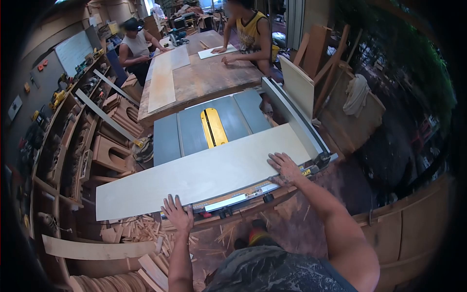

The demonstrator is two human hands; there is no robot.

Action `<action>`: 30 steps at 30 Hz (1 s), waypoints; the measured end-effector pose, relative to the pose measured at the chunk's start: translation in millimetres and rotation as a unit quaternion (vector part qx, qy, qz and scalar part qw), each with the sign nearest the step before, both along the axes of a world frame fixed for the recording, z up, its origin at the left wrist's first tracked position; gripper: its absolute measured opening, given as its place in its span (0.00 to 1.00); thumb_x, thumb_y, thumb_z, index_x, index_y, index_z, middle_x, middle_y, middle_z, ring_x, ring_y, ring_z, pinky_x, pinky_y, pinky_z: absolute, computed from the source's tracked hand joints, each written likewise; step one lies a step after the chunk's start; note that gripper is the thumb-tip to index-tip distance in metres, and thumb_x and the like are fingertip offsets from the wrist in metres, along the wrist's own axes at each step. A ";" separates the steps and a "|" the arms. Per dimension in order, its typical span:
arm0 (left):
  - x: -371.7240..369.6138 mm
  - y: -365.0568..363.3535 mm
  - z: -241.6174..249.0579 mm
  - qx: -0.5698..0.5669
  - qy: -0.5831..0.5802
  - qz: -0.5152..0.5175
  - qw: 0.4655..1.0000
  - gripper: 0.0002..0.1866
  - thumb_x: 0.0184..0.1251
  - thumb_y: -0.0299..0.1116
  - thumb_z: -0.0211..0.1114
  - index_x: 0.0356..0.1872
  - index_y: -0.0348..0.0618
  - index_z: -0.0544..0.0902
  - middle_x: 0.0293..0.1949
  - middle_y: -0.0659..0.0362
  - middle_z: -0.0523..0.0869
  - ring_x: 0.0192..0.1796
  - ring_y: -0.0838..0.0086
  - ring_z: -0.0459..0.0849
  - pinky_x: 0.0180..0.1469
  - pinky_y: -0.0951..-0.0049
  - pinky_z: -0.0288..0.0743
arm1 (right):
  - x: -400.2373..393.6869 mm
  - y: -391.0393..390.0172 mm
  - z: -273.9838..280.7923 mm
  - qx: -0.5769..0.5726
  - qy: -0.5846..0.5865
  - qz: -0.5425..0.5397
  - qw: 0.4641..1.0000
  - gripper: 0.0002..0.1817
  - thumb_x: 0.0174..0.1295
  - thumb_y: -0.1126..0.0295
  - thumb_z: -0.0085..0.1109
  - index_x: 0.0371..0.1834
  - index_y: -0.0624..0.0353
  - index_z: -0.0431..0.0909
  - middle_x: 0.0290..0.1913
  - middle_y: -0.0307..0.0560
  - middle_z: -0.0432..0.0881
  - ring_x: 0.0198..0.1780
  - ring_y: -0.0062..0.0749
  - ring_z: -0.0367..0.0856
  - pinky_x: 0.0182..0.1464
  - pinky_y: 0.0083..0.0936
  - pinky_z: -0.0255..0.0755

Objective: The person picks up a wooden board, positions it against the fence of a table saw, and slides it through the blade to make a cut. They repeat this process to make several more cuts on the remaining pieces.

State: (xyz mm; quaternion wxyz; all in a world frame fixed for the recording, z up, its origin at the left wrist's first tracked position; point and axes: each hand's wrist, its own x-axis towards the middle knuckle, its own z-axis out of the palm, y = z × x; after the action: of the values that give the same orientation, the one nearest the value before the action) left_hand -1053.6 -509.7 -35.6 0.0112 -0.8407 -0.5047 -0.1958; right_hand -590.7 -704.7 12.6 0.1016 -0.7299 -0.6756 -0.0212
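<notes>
A long pale plywood panel (204, 168) lies across the near part of a table saw (165, 131). The panel's right end is close to or against the saw's fence (292, 114). My left hand (177, 214) is open at the panel's near edge, left of the middle, fingers spread with their tips on the wood. Farther right, my right hand (285, 169) lies open with its fingers flat on the panel near the fence. Beyond the panel shows the yellow throat plate (213, 126); I cannot make out a blade. A front rail (238, 199) runs below my hands.
Behind the saw stands a wooden worktable (199, 90) with thin sheets on it. One person (138, 46) works at its far left, another (250, 36) at its right. Shelves (63, 160) line the left. Wood offcuts (138, 228) litter the floor; boards (318, 51) lean at right.
</notes>
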 end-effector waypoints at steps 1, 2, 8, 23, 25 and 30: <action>1.3 -0.8 0.4 -0.004 -0.005 0.003 1.000 0.37 0.72 0.52 0.62 0.74 0.37 0.72 0.81 0.42 0.62 0.84 0.40 0.52 0.82 0.32 0.38 | 0.5 -0.8 -0.7 0.001 -0.003 0.003 1.000 0.43 0.64 0.44 0.66 0.77 0.58 0.69 0.81 0.53 0.65 0.82 0.52 0.59 0.85 0.50 0.50; 0.9 -3.0 -0.6 -0.006 -0.008 0.002 1.000 0.37 0.71 0.51 0.63 0.74 0.37 0.72 0.81 0.41 0.62 0.83 0.40 0.52 0.83 0.32 0.38 | 1.9 -2.7 -2.2 0.002 -0.008 0.008 1.000 0.43 0.64 0.44 0.66 0.77 0.58 0.70 0.81 0.54 0.65 0.82 0.52 0.59 0.85 0.50 0.51; 1.5 -1.8 0.9 -0.002 -0.033 0.006 0.999 0.37 0.66 0.49 0.66 0.73 0.37 0.74 0.79 0.41 0.64 0.82 0.39 0.54 0.83 0.32 0.38 | -1.8 -0.1 7.0 -0.010 -0.006 0.007 1.000 0.44 0.64 0.42 0.64 0.77 0.60 0.69 0.81 0.55 0.65 0.82 0.52 0.59 0.85 0.51 0.51; 1.0 2.8 -14.8 0.038 -0.067 0.008 0.997 0.39 0.59 0.46 0.69 0.72 0.39 0.75 0.78 0.41 0.67 0.82 0.40 0.58 0.82 0.33 0.40 | -0.7 4.0 4.0 0.012 -0.004 0.014 1.000 0.44 0.61 0.43 0.67 0.74 0.61 0.73 0.79 0.57 0.69 0.79 0.56 0.64 0.81 0.56 0.57; 0.5 5.5 -19.4 0.046 -0.070 0.002 0.996 0.39 0.59 0.48 0.69 0.71 0.38 0.76 0.78 0.41 0.67 0.81 0.38 0.58 0.81 0.31 0.42 | 1.2 3.6 3.3 0.014 -0.014 0.018 1.000 0.44 0.60 0.44 0.68 0.74 0.61 0.73 0.79 0.57 0.68 0.79 0.56 0.64 0.81 0.56 0.57; -0.6 4.0 -12.2 0.032 -0.061 0.002 0.998 0.39 0.61 0.49 0.67 0.71 0.38 0.76 0.78 0.41 0.68 0.81 0.39 0.59 0.81 0.30 0.42 | 3.3 5.7 -1.0 0.012 -0.018 0.023 1.000 0.44 0.59 0.46 0.69 0.75 0.61 0.71 0.79 0.56 0.68 0.79 0.56 0.64 0.81 0.56 0.56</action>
State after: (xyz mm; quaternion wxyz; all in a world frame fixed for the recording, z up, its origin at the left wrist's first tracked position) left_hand -1054.2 -505.7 -47.7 0.0079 -0.8256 -0.4994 -0.2626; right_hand -587.4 -698.9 11.6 0.0983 -0.7126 -0.6935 -0.0398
